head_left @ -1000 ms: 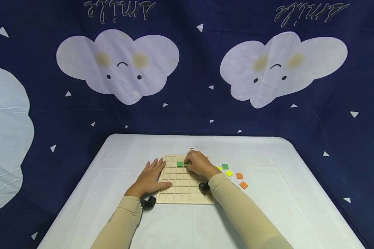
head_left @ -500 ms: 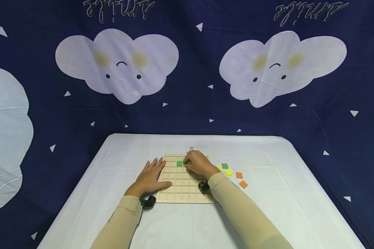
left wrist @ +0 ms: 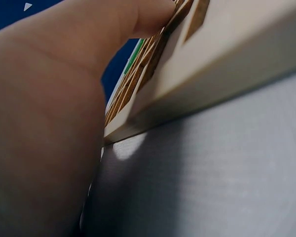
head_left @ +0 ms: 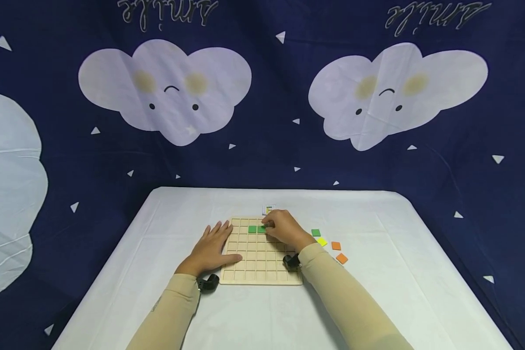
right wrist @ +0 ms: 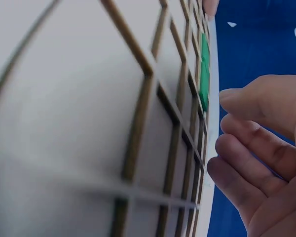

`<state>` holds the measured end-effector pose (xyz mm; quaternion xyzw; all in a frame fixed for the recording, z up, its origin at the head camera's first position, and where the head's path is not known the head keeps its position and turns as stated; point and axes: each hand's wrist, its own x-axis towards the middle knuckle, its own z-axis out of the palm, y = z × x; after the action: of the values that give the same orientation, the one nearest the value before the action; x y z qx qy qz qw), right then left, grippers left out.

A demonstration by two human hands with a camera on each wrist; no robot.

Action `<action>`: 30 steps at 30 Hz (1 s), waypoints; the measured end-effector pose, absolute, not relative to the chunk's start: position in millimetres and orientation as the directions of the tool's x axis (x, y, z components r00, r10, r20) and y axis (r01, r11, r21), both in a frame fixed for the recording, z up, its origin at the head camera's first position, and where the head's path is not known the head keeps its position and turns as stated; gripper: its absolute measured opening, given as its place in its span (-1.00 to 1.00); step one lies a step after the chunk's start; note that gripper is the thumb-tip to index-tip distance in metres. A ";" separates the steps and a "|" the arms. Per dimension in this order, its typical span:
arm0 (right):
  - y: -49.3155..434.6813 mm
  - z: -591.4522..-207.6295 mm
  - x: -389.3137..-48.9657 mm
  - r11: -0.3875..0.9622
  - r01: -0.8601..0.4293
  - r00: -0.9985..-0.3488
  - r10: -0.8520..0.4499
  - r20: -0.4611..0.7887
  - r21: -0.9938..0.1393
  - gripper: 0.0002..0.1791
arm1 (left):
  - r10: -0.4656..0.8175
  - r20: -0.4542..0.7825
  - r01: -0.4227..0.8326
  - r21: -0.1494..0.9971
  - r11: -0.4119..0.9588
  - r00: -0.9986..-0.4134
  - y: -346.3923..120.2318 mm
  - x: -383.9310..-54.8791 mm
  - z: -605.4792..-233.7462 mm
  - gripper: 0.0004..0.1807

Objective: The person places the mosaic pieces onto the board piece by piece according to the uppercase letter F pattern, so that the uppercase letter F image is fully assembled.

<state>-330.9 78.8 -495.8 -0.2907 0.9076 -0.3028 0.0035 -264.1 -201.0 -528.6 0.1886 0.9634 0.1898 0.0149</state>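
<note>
A wooden grid board (head_left: 260, 265) lies on the white table. Two green square tiles, one at left (head_left: 252, 229) and one at right (head_left: 261, 229), sit side by side in its second row from the far edge. My left hand (head_left: 211, 249) spreads its fingers along the board's left side, thumb reaching over the grid. Beside the right-hand green tile is my right hand (head_left: 286, 228); in the right wrist view its loosely bent fingers (right wrist: 259, 101) hold nothing and stand a little apart from the green tiles (right wrist: 204, 79).
Right of the board lie a loose green tile (head_left: 316, 233), a yellow tile (head_left: 321, 241) and two orange tiles (head_left: 336, 246), one nearer the front (head_left: 341, 258). A small printed card (head_left: 269, 209) lies just beyond the board's far edge. Behind the table hangs a blue cloud-patterned cloth (head_left: 262, 107).
My right hand has let go of the second green tile and shifted slightly right, uncovering more of it and of the card. My left hand has stayed in place.
</note>
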 end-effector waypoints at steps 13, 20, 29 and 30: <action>119.2 -490.2 -336.1 0.704 -0.419 -0.902 -0.397 0.172 -0.573 -0.74 | 0.368 0.062 0.363 0.378 0.852 -0.928 -200.8 -262.5 -527.3 0.23; 149.1 -486.7 -337.4 0.715 -0.403 -0.912 -0.363 0.189 -0.571 -0.72 | 0.374 0.061 0.368 0.378 0.850 -0.925 -200.6 -262.8 -526.8 0.24; 178.1 -484.8 -336.6 0.728 -0.370 -0.927 -0.332 0.177 -0.577 -0.68 | 0.375 0.061 0.370 0.371 0.852 -0.925 -201.5 -262.7 -527.2 0.24; 181.0 -485.4 -336.4 0.735 -0.356 -0.932 -0.321 0.166 -0.577 -0.68 | 0.376 0.060 0.370 0.375 0.850 -0.924 -201.4 -262.4 -527.1 0.24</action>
<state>-336.4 181.0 -485.4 -0.1818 0.9310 -0.3153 -0.0275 -262.4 -201.4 -527.1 0.1942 0.9616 0.1936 0.0076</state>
